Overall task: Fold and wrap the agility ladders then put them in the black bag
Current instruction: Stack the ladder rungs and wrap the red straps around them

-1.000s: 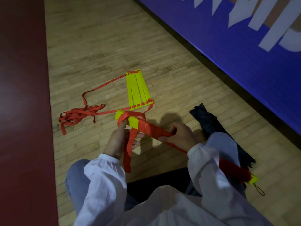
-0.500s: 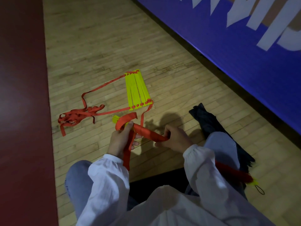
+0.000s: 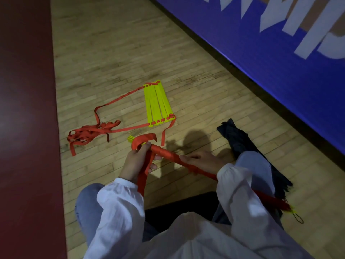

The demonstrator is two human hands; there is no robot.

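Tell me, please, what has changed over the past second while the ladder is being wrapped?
The left hand has drawn the red webbing strap another turn over the bundled yellow plastic rungs, so less yellow shows there. The right hand still grips the bundle. The flat yellow rungs on the floor and the black fabric bag lie unmoved.

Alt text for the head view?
Seated person's left hand holds a red webbing strap looped around a red-wrapped bundle of yellow ladder rungs, gripped by the right hand. More yellow rungs with loose red straps lie on the wooden floor near a crumpled black fabric bag.
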